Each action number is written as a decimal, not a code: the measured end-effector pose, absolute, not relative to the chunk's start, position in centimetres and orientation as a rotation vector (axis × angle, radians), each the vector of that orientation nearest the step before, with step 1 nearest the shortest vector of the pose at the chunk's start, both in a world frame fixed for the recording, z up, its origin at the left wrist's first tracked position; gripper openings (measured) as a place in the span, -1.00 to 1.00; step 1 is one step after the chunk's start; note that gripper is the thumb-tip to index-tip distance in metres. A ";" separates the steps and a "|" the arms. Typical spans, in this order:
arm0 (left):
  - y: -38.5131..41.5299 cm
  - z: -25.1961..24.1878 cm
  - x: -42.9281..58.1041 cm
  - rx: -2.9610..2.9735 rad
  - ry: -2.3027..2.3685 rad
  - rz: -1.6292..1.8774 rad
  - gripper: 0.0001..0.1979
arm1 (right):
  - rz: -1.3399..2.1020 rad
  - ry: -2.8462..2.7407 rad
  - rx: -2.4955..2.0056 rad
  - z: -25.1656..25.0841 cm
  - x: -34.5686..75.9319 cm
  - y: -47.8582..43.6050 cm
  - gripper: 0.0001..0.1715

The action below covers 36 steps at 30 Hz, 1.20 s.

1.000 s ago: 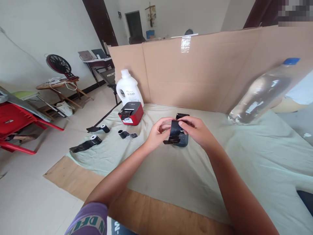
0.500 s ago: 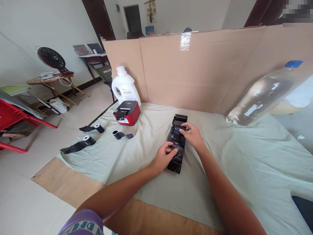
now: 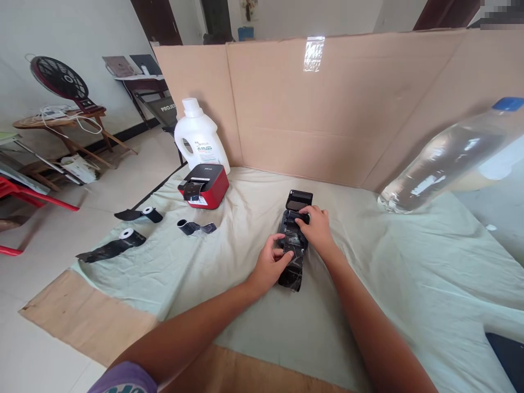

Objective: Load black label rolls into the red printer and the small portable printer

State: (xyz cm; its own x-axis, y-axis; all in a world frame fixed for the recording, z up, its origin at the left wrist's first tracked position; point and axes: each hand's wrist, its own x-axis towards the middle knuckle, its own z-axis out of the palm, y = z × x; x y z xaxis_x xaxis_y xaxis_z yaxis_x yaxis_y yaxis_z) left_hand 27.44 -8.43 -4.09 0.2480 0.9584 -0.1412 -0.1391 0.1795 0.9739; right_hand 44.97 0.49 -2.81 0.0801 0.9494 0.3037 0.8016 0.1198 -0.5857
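Observation:
A small black portable printer (image 3: 281, 222) lies on the cloth before me, its lid (image 3: 299, 201) raised at the far end. From its bay a wide strip of black paper (image 3: 291, 275) runs toward me and lies over the near end. My left hand (image 3: 266, 268) grips the strip's left side, thumb on top and fingers curled at the edge. At the far part of the bay, my right hand (image 3: 319, 228) has thumb and index finger closed on the black paper roll (image 3: 291, 216). Those fingers partly cover the roll, so how it sits cannot be made out.
Left of the hands stands a red and black label printer (image 3: 215, 192) with a white jug (image 3: 200, 136) behind it. Several loose black rolls (image 3: 131, 238) lie at the left. A cardboard panel (image 3: 335, 120) closes off the back; a large clear bottle (image 3: 446, 158) leans at right.
My view has shifted, so the surroundings sit farther left. My right hand has moved slightly with the roll, which looks lower in the bay. The left hand keeps its hold on the strip.

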 end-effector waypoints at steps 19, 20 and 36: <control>-8.5 -4.5 27.1 1.296 1.000 0.919 -0.83 | 0.633 -1.508 -1.403 -1.4 45.9 0.0 -0.55; -8.6 -4.6 27.0 1.342 1.008 0.881 -0.82 | 0.634 -1.551 -1.412 -1.3 45.9 -0.1 -0.58; -8.9 -3.3 26.8 1.258 0.973 0.870 -0.84 | 0.977 -1.317 -1.520 -2.7 45.8 -0.6 -0.40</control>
